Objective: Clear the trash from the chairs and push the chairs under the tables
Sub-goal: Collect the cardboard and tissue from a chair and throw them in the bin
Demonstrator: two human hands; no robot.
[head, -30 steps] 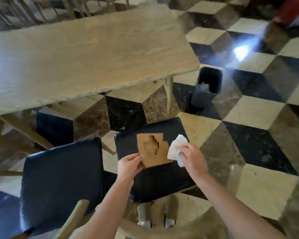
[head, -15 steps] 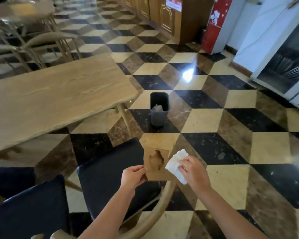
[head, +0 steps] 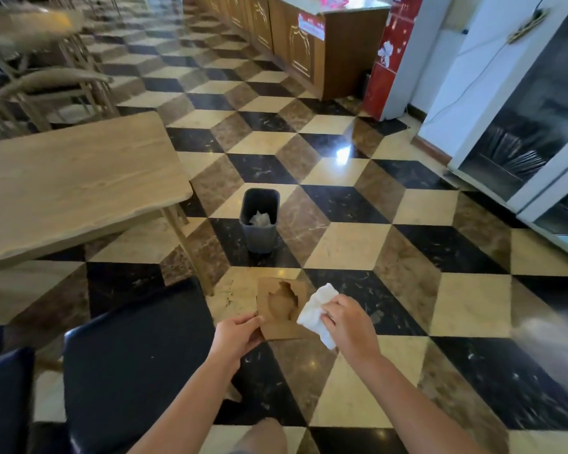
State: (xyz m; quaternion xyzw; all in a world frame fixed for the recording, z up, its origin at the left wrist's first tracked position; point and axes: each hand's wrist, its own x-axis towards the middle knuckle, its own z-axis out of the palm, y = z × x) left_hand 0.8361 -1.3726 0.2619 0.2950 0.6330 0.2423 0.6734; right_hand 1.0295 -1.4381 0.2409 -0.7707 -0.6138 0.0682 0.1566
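Two scraps of trash are in your hands above the tiled floor. Leftmost stands the black padded chair [head: 135,362], smooth and glossy. Your left hand [head: 235,337] pinches the cardboard piece [head: 281,309] by its lower corner; it looks flat, stiff and light, with a torn hole. Your right hand [head: 348,324] clutches the crumpled white tissue [head: 313,311], soft and weightless. Ahead stands the dark plastic bin [head: 259,221].

A dining hall is showing here: wooden tables [head: 73,178] with cushioned chairs [head: 135,362], a serving counter [head: 295,44] and a cutlery cabinet [head: 518,152] standing by.
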